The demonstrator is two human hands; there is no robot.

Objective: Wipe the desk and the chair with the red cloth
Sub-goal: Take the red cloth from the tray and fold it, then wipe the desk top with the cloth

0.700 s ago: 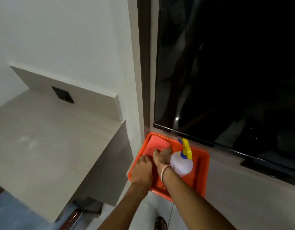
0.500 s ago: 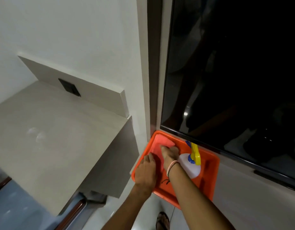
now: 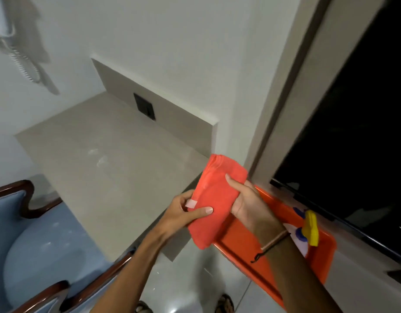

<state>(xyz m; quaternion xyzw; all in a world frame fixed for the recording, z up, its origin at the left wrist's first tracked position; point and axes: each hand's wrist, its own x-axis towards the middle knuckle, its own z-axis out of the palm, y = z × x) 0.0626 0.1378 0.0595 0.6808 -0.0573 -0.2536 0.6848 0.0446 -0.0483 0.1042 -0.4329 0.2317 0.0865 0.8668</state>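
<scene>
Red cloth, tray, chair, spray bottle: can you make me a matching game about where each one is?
Things:
1. red cloth
2. orange tray
3. blue chair
4. spray bottle

Places:
A. standing in the tray
B. on the ledge under the dark screen
C. held up in both hands
D. at the lower left, beside the desk

Pairs: 1-C, 2-B, 3-D, 4-A. The left hand and the right hand each pinch the folded cloth, which is held in front of the desk.

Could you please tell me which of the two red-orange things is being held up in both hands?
The folded red cloth, soft and creased, gripped by the left hand and right hand. The rigid orange tray rests on the ledge.
</scene>
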